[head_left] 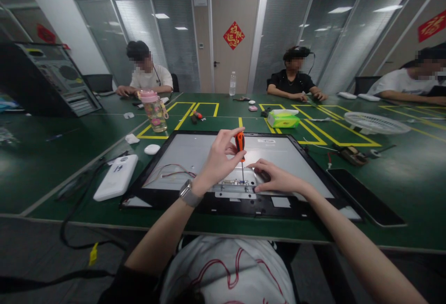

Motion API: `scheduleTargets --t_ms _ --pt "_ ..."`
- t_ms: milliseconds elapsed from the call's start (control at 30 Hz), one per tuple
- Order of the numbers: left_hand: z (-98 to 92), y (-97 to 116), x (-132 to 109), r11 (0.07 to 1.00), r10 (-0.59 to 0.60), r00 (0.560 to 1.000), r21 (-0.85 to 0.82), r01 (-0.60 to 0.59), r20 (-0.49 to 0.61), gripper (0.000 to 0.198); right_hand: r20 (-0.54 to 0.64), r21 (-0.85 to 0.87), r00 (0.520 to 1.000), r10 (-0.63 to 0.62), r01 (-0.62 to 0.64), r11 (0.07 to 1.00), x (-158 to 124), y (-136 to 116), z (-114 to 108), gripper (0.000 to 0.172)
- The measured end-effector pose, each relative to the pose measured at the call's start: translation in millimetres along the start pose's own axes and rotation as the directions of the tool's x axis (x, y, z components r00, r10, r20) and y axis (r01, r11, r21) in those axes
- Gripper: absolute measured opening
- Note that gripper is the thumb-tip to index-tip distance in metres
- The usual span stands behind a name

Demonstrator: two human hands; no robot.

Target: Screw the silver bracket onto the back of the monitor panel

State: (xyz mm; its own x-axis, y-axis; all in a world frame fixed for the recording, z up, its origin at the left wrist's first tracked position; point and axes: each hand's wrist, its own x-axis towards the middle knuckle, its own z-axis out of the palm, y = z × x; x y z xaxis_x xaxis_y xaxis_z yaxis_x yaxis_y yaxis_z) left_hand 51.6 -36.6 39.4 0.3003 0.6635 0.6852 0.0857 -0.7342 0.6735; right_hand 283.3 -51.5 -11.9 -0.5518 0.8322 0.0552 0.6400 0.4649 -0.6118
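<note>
We see a wide green table [400, 174] marked with yellow lines, and three other people sit along its far side. Near us on it lies a large flat display panel [195, 153], back side up, in a black frame, with thin red and white wires [170, 170] running across its left part. At the panel's near edge sits a narrow metal strip [234, 185].

A white fan grille [377, 122] rests to the far right, a dark computer case [49, 78] to the far left, and a white box [116, 177] lies just left of the panel. A dark slab [365, 197] lies to the right of the panel.

Our left hand [218, 160], a watch on its wrist, has its fingers closed around the orange handle of a screwdriver [240, 153], held upright with its tip down on the metal strip. Our right hand [275, 178] lies flat on the panel just right of the tip, its fingers spread loose and gripping nothing.

Farther off stand a pink-lidded bottle [155, 111] and a green tissue pack [283, 119].
</note>
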Motion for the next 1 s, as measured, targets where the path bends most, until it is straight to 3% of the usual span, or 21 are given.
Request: scheduleTargets --t_ms 200,267,433,567,733,833,1000 --pt "-33.1 -4 -4 0.986 -0.095 0.967 -0.159 0.058 -0.238 0.064 0.015 0.013 1.0 0.024 -0.025 1.0 -1 0 -1 0.074" --pt "-40.4 -7 -13 0.986 -0.11 0.958 -0.152 0.071 -0.264 0.062 0.019 0.012 0.999 0.033 -0.033 0.999 -1 0 -1 0.074" --pt "-44.5 -15 -34 0.995 -0.101 0.967 -0.033 0.096 -0.236 0.053 0.019 0.01 0.999 0.031 -0.031 0.999 -1 1 -1 0.072" --pt "-42.0 -19 -35 0.995 -0.04 0.982 0.078 0.055 -0.182 0.051 0.024 0.018 0.999 0.024 -0.025 1.0 -1 3 -1 0.072" --pt "-41.8 -17 -36 0.995 0.001 0.99 0.104 0.014 -0.142 0.051 0.017 0.032 1.0 0.023 -0.023 0.999 -1 2 -1 0.072" --pt "-42.4 -12 -37 0.999 0.017 0.995 0.052 -0.012 -0.098 0.046 0.017 0.028 1.0 0.023 -0.024 0.999 -1 1 -1 0.072" --pt "-43.2 -5 -34 0.976 -0.057 0.993 -0.213 0.033 -0.106 0.024 0.018 0.017 0.999 0.031 -0.031 0.999 -1 -1 -1 0.071"
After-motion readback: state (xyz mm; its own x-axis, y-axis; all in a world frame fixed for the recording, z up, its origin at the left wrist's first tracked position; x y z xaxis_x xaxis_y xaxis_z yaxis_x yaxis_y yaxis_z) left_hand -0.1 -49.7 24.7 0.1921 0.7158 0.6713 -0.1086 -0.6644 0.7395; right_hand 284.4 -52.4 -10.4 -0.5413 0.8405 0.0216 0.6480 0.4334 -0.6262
